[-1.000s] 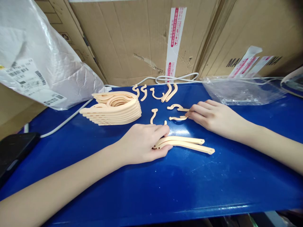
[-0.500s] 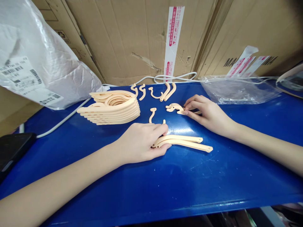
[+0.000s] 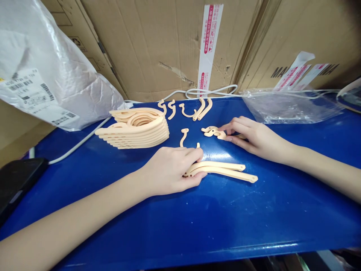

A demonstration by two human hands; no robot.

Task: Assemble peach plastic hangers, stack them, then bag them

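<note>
My left hand [image 3: 177, 169] is closed, thumb and fingers around one end of two long beige plastic hanger arms [image 3: 225, 168]. Their free ends point right and lie low over the blue table. My right hand [image 3: 248, 135], farther back and to the right, pinches small curved beige hanger pieces [image 3: 213, 131] between thumb and fingers; part of them is hidden by the fingers. A small beige hook [image 3: 184, 137] lies just beyond my left hand, and another piece's tip shows by its knuckles. Left of the hands sits a neat stack of beige hanger pieces [image 3: 135, 135].
Along the back lie more beige hooks [image 3: 172, 110] and two short curved arms [image 3: 203, 109]. A white cable [image 3: 208, 92] runs before cardboard boxes [image 3: 158, 45]. A clear plastic bag [image 3: 290, 107] is at back right, a white parcel [image 3: 70, 71] and black phone [image 3: 22, 180] at left.
The view has shifted slightly. My right hand has tilted the small curved pieces a little and its fingers have shifted on them. The left hand keeps its hold on the two arms.
</note>
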